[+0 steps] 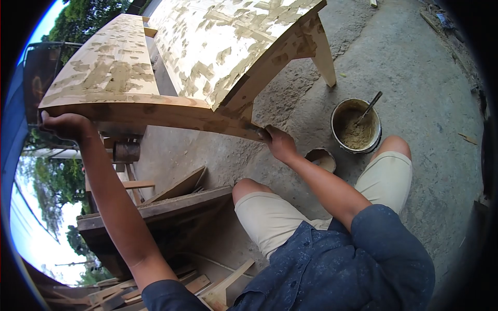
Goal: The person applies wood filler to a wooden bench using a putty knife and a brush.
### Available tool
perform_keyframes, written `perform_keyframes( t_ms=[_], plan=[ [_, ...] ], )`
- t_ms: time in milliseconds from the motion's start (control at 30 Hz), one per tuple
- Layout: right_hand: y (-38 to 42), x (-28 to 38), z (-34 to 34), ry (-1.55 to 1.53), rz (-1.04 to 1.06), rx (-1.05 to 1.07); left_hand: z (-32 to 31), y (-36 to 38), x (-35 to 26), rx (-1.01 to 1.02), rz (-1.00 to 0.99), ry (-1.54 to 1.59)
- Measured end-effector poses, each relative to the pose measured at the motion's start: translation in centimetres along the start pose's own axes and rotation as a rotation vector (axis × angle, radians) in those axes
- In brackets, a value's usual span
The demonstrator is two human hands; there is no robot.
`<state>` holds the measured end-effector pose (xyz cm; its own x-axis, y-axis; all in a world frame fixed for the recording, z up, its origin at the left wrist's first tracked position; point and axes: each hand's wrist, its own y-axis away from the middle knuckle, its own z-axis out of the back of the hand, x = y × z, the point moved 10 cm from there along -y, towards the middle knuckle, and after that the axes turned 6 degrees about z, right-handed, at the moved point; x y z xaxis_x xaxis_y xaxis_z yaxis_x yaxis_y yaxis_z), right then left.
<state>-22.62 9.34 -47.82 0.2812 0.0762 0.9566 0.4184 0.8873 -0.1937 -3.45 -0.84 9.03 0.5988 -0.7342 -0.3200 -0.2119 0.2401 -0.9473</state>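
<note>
Most flat faces of the wooden chair frame already carry filler patches, while the right hand presses filler into the near rail, the left hand clenching its left end; bucket remains part-full.

Nothing to read here

I'm looking over the patched wooden bench at the upper left, the metal bucket at centre right, and the offcuts at the lower left, and I can't find one letter, number, label or brand mark on any of them.
</note>
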Motion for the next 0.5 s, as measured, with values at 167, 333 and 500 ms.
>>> perform_keyframes(
  t_ms=[167, 333, 500],
  plan=[
    [1.5, 0.5, 1.8, 0.119, -0.027, 0.032, -0.3, 0.0, 0.1, 0.024, 0.032, 0.063],
    [-1.2, 3.1, 2.9, 0.188, 0.13, 0.032, 0.0, -0.2, 0.3, -0.015, 0.006, 0.014],
    [-0.5, 0.3, 4.0, 0.272, 0.051, 0.053, -0.1, -0.4, 0.4, -0.001, -0.014, 0.056]
  ],
)
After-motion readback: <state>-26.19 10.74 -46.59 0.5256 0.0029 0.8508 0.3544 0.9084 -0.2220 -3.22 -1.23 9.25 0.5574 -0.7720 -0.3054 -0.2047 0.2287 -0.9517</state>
